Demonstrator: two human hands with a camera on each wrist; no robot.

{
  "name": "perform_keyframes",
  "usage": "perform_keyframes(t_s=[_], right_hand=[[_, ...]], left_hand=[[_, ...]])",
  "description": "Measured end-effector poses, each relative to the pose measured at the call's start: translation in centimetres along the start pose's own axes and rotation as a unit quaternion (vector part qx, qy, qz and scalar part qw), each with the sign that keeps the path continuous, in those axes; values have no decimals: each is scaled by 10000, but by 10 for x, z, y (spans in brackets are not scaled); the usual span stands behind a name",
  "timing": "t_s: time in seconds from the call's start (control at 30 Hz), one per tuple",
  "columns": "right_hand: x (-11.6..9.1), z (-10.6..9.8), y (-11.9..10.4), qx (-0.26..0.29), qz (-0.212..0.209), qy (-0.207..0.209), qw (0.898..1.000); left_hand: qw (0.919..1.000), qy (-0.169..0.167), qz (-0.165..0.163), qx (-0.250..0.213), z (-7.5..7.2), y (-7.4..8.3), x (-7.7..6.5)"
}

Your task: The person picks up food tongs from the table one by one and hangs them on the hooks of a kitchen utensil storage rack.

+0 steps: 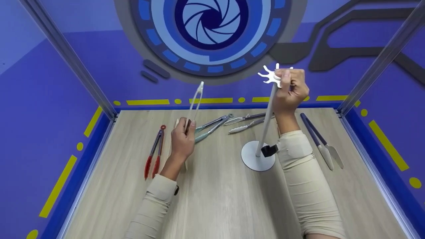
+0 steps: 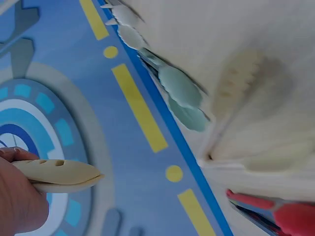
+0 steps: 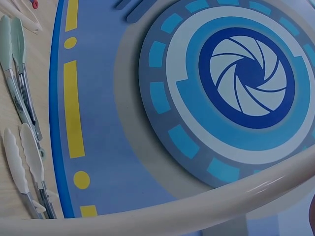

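Observation:
My left hand point(image 1: 183, 139) grips a pair of cream tongs point(image 1: 196, 103) near their heads, with the narrow joined end pointing up. In the left wrist view, the two scalloped heads point(image 2: 64, 174) lie together and stick out past the fingers. At the upper right, my right hand point(image 1: 292, 89) pinches the hub of a white hook-armed stand top point(image 1: 270, 77). Below it runs the leaning pole point(image 1: 267, 116), down to a round base point(image 1: 249, 157) on the table. The pole point(image 3: 197, 209) also crosses the right wrist view; the right hand is almost wholly outside that view.
Under my left hand lies another cream pair of tongs point(image 2: 204, 160), mostly hidden from the head view. Red-tipped tongs point(image 1: 147, 167) lie left, teal ones point(image 1: 201, 136) and white-tipped ones point(image 1: 238, 129) towards the back, dark-handled ones point(image 1: 327, 156) right. Printed walls enclose the wooden table point(image 1: 215, 205).

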State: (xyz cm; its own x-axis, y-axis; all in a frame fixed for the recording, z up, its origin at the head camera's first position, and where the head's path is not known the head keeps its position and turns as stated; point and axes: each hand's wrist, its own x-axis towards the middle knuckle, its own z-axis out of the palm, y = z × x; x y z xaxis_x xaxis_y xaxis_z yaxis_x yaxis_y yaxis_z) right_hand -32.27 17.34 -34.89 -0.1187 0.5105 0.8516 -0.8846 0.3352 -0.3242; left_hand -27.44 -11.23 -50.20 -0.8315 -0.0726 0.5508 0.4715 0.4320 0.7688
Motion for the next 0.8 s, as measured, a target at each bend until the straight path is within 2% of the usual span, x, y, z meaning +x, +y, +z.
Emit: perform_keyframes(t_s=[0.2,0.53,0.8], right_hand=[[-1,0,1,-21,23,-9,10000],[1,-1,5,-27,-37,-41,10000],[-1,-1,11,-36,-23,8,10000]], left_hand=[[9998,-174,117,38,12,14,1],[9975,-317,402,489,30,28,2],[9950,-422,640,639,43,45,13]])
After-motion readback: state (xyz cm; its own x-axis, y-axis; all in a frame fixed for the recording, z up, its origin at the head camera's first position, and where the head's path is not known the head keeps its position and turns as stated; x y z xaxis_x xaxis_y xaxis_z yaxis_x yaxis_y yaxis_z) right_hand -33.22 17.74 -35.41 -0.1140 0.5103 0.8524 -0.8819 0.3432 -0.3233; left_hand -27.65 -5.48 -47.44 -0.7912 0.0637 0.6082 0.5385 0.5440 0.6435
